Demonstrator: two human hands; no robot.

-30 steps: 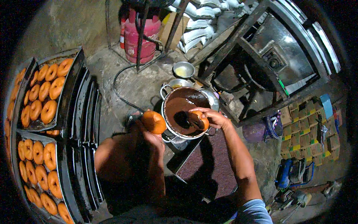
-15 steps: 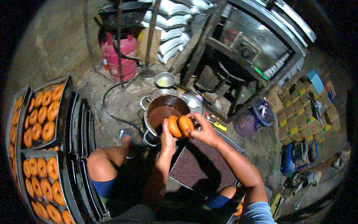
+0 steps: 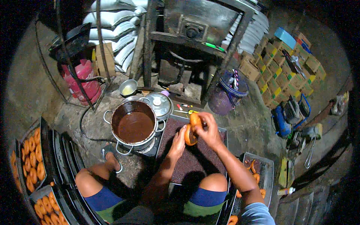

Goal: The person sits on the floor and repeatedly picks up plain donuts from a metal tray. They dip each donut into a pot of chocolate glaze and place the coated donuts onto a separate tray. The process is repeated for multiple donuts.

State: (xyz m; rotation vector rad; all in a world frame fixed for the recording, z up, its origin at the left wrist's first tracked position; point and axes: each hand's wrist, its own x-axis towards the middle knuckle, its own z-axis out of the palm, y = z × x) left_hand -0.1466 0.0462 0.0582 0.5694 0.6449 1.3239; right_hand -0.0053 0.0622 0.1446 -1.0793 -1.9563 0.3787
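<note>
As the head view is showing, the left grip (image 3: 178,144), partly closed, is holding the lower doughnut (image 3: 189,140); the right grip (image 3: 210,132), also partly closed, is holding the upper doughnut (image 3: 195,119) just beside it. Both doughnuts are hanging above the dark granules (image 3: 169,133), right of the brown-coated pot (image 3: 135,143).

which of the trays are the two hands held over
The middle tray, spread with fine dark granules; the far-left trays and the lower-right tray hold ring donuts instead.
</note>
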